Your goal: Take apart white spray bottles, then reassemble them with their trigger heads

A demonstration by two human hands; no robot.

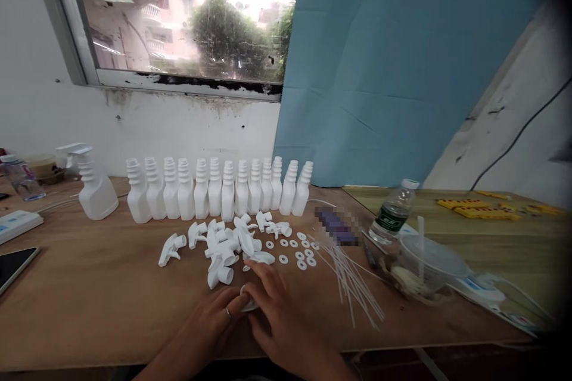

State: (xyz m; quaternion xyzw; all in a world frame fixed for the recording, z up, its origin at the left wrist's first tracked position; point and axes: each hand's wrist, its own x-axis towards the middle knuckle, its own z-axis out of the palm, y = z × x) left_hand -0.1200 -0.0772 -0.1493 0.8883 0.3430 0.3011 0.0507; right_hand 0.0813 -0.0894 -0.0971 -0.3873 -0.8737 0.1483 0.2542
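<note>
Left hand (pixel 220 309) and right hand (pixel 277 310) meet, fingers closed on a small white piece (pixel 250 306) just inside the brown table's (pixel 89 315) front edge. Tabletop stretches left toward a phone (pixel 16 266); beyond the hands sit curved spray heads (pixel 218 274), flat rings (pixel 280 259), ridge-necked bottles (pixel 227 201).

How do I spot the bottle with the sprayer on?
Find the brown table under the window. Along its back stands a row of white bottles; look past the row's left end. The sprayer bottle stands apart, the only one topped with a spray head.
</note>
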